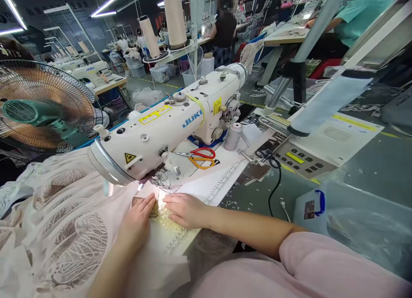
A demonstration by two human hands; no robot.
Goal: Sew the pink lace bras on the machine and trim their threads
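A white JUKI sewing machine (pixel 167 118) stands in front of me, its head at the near left end. Under the needle area lies thin pale pink fabric (pixel 151 188), brightly lit. My left hand (pixel 140 214) rests on the fabric's left side, fingers stretched forward and lying flat. On the right, my right hand (pixel 185 210) lies palm down, fingertips on the fabric close to the presser foot. Its thumb is partly hidden. Scissors with red and orange handles (pixel 202 158) lie on the machine bed behind my right hand.
Pale lace garments (pixel 77 233) are heaped at the left. A thread spool (pixel 234 136) stands beyond the scissors. At the right are a control box (pixel 302 156) and a clear plastic bin (pixel 322 212). A large fan (pixel 41 105) stands at left; other people sit at machines behind.
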